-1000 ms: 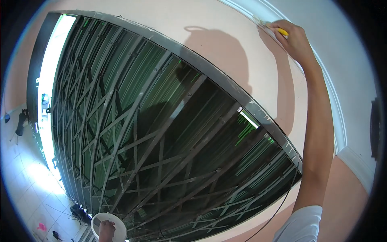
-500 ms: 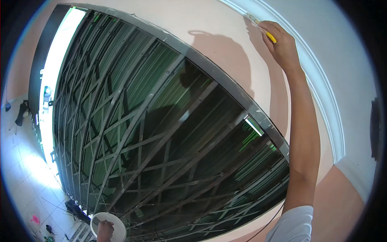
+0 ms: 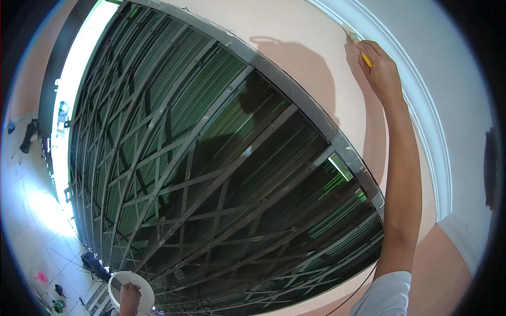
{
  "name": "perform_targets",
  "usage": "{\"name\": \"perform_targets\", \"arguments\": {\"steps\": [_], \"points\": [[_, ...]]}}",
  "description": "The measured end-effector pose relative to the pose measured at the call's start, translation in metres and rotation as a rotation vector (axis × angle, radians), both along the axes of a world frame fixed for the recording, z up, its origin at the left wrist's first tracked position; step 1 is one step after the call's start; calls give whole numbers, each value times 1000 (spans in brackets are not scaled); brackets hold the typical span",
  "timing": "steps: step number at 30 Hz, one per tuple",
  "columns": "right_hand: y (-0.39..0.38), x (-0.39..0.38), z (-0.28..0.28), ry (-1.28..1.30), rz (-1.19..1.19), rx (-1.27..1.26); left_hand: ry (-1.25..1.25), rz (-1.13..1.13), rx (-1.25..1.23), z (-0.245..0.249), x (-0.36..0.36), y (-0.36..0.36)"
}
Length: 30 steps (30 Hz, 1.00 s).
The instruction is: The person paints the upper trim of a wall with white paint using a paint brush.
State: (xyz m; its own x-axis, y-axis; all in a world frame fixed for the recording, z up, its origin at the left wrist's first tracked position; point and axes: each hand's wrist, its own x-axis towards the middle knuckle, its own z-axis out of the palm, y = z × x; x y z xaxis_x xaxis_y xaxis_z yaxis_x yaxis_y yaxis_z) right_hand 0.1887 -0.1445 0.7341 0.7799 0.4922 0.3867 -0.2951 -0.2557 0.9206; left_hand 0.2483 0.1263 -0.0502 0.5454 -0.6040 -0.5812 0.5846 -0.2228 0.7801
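Observation:
My right hand (image 3: 383, 72) is raised at the upper right, its fingers closed around a paintbrush (image 3: 367, 59) with a yellow handle. The pale bristles touch or nearly touch the top of the peach wall (image 3: 226, 15), right beside the white cornice (image 3: 423, 117). Low at the left, my left hand (image 3: 130, 298) is closed at a white bucket (image 3: 148, 293), apparently gripping its rim or handle. What the bucket holds cannot be made out.
A folding metal gate (image 3: 205, 174) fills the middle of the view under a grey frame (image 3: 274, 68). Bright light enters through a gap at its left. On the tiled floor (image 3: 31, 210) lie a pink item (image 3: 41, 276) and small dark things. A cable (image 3: 354, 295) hangs at the lower right.
In view, my right hand and the brush have shifted right and down, still by the cornice. The bucket and left hand sit slightly further left. The whole view has turned a little.

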Motion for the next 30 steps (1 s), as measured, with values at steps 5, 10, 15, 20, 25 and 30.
{"name": "perform_targets", "arguments": {"steps": [5,10,15,20,25,30], "points": [[3,-12,1,-6,-34,-1,-122,52,2,-12,-1,-2],[7,-26,-2,-35,-71,10,-51,33,-19,-6,0,-3],[12,-40,-6,-63,-113,-2,-28,103,-79,-45,-3,-9],[15,-58,-9,-87,-130,4,1,86,-139,-62,-5,-14],[16,-83,-10,-105,-161,18,45,67,-70,-39,-11,-10],[18,-117,-10,-123,-172,25,-160,20,-90,-65,-13,-15]]}}
